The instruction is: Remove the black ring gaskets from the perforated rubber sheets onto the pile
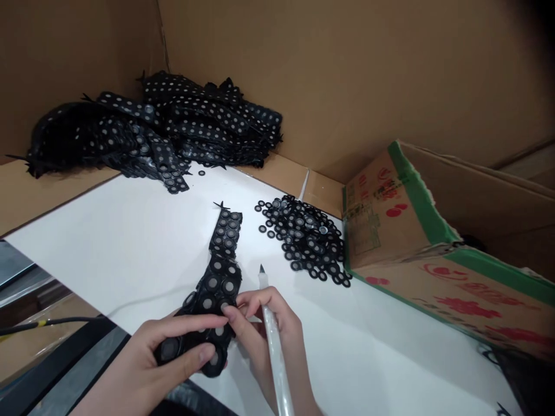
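In the head view, the person's left hand [173, 352] grips the near end of a black strip of moulded rings [217, 277], its thumb pressed across the strip's lower edge and its fingers curled over the top. The strip runs up and away from that grip across the white tabletop [130, 242], narrowing towards a spiky tip at its far end; grey discs show through many of its rings. The right hand [264, 323] is closed around a slim white-handled tool [273, 341], held like a pen with its dark pointed tip aimed away from the person, just to the right of the strip. The right fingertips [232, 315] also touch the strip's right edge, beside the left fingers.

Further out on the white surface, to the right of the strip's far end, lies a loose heap of separated black rings [303, 234], a few strays scattered at its left rim. Touching that heap on the right is a worn cardboard box [390, 219] with green edging and red printing, its flaps open. At the back left, a large pile of the same black strips [151, 133] rests against brown cardboard walls [347, 75] that close off the corner. A black cable [52, 322] crosses the lower left, beyond the table's edge.
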`<action>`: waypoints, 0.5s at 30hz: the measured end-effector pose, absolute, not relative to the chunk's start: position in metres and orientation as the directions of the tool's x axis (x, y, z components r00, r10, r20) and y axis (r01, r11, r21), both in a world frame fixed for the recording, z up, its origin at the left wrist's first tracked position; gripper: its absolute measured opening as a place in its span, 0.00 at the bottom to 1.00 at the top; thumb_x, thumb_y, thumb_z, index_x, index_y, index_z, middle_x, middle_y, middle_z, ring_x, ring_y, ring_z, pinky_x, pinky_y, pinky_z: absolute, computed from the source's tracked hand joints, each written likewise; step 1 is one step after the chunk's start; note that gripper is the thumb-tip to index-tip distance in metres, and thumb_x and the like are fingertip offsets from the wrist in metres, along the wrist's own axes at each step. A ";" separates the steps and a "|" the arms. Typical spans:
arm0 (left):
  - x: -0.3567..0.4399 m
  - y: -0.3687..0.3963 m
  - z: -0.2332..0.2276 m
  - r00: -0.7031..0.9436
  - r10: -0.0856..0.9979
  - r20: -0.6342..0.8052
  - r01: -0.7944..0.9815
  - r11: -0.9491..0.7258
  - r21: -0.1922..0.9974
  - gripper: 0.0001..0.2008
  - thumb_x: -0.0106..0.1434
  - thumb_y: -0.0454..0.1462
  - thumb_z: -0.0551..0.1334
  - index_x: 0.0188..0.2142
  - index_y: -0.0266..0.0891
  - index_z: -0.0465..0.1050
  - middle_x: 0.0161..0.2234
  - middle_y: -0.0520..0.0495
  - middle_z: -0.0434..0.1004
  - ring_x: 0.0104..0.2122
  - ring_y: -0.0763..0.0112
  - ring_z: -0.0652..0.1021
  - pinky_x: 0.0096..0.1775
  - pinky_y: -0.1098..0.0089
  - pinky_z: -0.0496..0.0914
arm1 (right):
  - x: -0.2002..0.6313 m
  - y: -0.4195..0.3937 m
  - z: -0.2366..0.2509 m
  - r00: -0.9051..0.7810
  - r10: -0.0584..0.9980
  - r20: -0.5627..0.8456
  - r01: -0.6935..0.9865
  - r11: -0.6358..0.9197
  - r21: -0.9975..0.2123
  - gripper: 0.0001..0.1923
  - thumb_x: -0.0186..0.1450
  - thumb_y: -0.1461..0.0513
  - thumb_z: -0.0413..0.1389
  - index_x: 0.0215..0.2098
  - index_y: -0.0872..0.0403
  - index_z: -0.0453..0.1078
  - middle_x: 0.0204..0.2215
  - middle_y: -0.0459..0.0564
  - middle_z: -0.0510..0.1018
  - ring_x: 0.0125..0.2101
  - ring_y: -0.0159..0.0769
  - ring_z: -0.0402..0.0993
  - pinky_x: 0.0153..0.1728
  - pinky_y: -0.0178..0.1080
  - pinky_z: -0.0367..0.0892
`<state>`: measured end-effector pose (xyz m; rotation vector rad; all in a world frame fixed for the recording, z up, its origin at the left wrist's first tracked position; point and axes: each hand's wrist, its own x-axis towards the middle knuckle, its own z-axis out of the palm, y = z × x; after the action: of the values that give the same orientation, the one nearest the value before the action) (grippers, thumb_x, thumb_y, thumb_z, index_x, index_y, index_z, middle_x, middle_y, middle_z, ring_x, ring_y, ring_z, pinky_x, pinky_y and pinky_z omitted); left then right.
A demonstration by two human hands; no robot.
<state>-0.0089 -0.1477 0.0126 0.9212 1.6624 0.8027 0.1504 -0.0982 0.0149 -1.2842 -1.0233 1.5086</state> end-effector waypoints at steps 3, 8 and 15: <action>-0.003 -0.143 0.017 -0.142 0.814 -0.563 -0.050 0.563 0.825 0.15 0.47 0.41 0.75 0.37 0.51 0.87 0.40 0.53 0.88 0.30 0.61 0.86 0.34 0.71 0.82 | 0.154 -0.096 0.012 -0.087 0.969 -0.233 -0.007 -0.234 -0.972 0.13 0.57 0.59 0.65 0.25 0.52 0.65 0.32 0.45 0.79 0.21 0.27 0.74 0.24 0.29 0.71; 0.006 -0.139 0.020 -0.204 0.846 -0.493 -0.007 0.502 0.865 0.17 0.46 0.36 0.73 0.37 0.54 0.87 0.38 0.54 0.87 0.34 0.62 0.85 0.33 0.77 0.80 | 0.174 -0.089 0.015 -0.038 0.998 -0.051 0.169 -0.044 -0.985 0.18 0.64 0.44 0.58 0.39 0.49 0.73 0.25 0.43 0.79 0.23 0.31 0.75 0.26 0.31 0.71; 0.010 -0.129 0.024 -0.183 0.865 -0.467 -0.051 0.466 0.883 0.16 0.47 0.36 0.71 0.38 0.53 0.87 0.31 0.55 0.83 0.21 0.72 0.81 0.26 0.77 0.78 | 0.184 -0.101 0.021 -0.205 0.973 0.109 0.156 0.143 -0.977 0.08 0.68 0.54 0.56 0.34 0.47 0.67 0.26 0.42 0.77 0.21 0.28 0.69 0.23 0.29 0.64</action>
<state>0.0103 -0.1290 0.0241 0.7394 1.5338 0.9698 0.1841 -0.1005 0.0210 -1.1364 -1.5388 1.1683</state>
